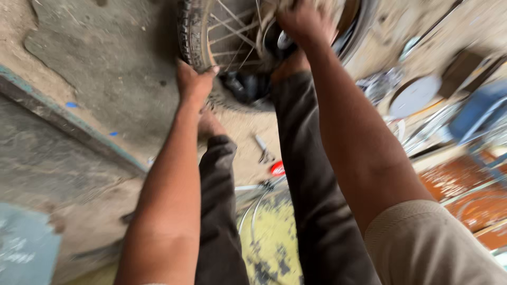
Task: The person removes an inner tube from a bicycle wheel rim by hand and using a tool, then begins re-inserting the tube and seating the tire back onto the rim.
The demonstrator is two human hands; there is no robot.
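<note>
At the top of the head view, a spoked wheel with a black knobbly rubber tyre (191, 31) stands on the grey concrete floor (105, 58), its upper part cut off by the frame edge. Left hand (193, 83): pressed against the tyre tread at the wheel's lower left, fingers curled over the rubber — a grasp on the tyre. Right hand (303, 22): clenched around something pale near the wheel's hub; motion blur prevents identification of what it grips. Thin metal spokes (228, 26) show between the two hands. A black crumpled object (245, 87) lies below the hub, partly hidden by the person's dark trouser legs (311, 174).

On the floor between the legs rest a small metal tool (262, 150) and a red round cap (278, 168), just beside each other. A bare metal rim (253, 203) lies nearer the camera, partly covered. Right of the frame — blurred — a round grey disc (414, 95) and a blue object (478, 108) cannot be made out further.
</note>
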